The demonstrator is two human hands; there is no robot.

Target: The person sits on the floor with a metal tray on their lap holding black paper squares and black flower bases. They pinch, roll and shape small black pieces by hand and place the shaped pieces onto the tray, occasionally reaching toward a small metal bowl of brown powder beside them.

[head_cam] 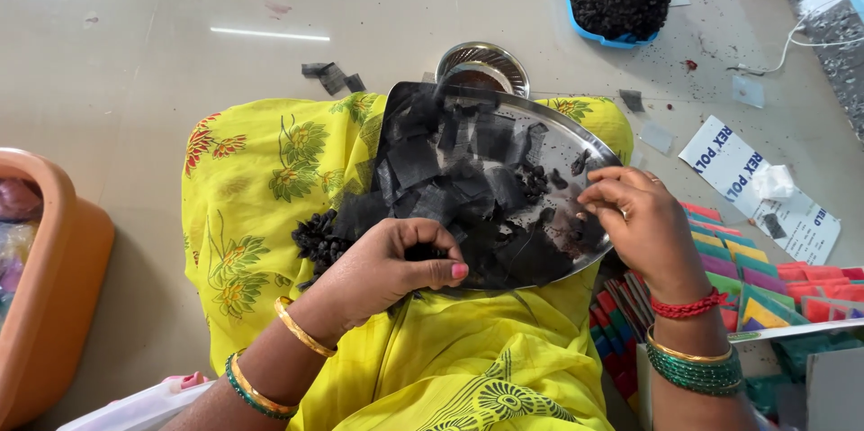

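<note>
Packets (765, 291) in red, green, purple and yellow sit fanned out at my right (too many to count), with a white printed sheet (754, 181) beyond. One steel plate (601, 154) rests on my lap, piled with black mesh squares (432, 170). My left hand (382, 273) pinches some mesh; my right hand (634, 219) curls at the rim, fingertips together.

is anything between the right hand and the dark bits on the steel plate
Nothing visible is. The right hand hangs over the steel plate at its right rim, fingertips right beside the small dark pieces. The black mesh squares lie further left, under and beside the left hand, not in the way.
</note>
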